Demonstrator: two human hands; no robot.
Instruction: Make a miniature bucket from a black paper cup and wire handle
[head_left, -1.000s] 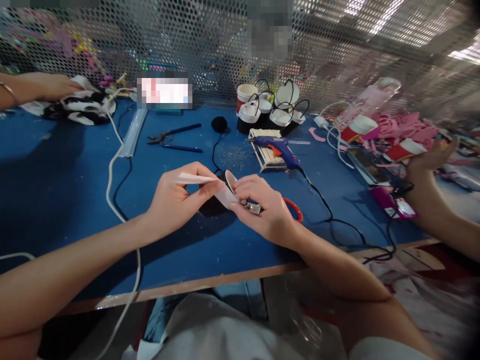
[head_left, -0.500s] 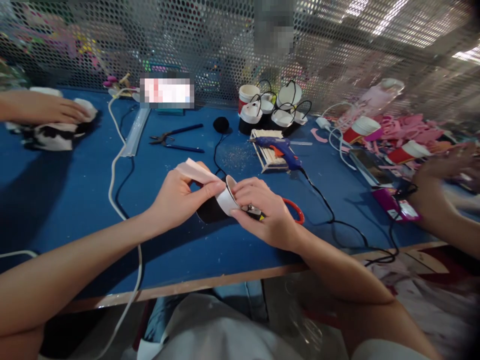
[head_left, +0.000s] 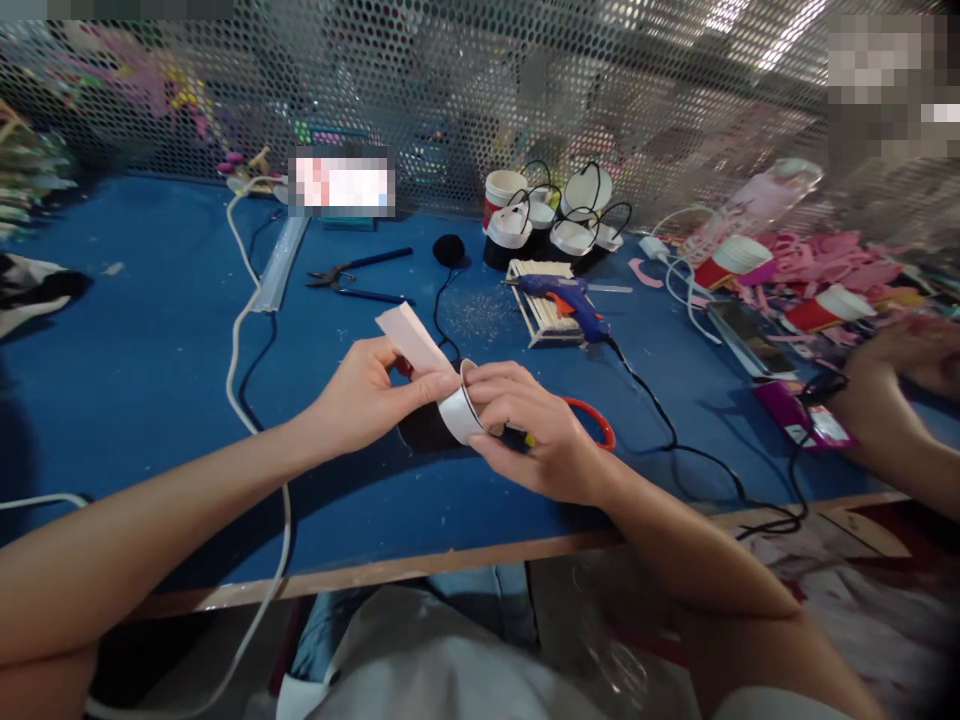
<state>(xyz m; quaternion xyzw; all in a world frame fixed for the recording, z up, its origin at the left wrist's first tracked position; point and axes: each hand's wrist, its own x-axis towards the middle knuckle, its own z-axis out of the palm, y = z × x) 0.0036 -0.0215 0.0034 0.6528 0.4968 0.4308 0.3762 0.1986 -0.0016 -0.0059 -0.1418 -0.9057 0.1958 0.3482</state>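
Observation:
A black paper cup (head_left: 422,430) lies tilted on its side between my hands, its mouth toward the right. Around its rim runs a white paper strip (head_left: 459,416), whose loose pale end (head_left: 414,338) sticks up to the left. My left hand (head_left: 358,398) pinches the strip against the rim between thumb and fingers. With fingertips inside the mouth and the thumb below, my right hand (head_left: 553,445) grips the cup's rim. Just behind the right hand shows a red handle loop (head_left: 602,418), its other end hidden.
Beyond my hands lie blue-handled pliers (head_left: 367,275), a black yarn ball (head_left: 448,250) and a blue glue gun (head_left: 566,300) on a stick rack. Several cups with black cords (head_left: 574,238) stand by the mesh wall. A white cable (head_left: 234,370) crosses at left. Another person's arm (head_left: 889,400) rests at right.
The strip's loose end has swung more upright. At far left, another person's hand has left the view and the black-and-white cloth has shifted left. The whole view has moved slightly.

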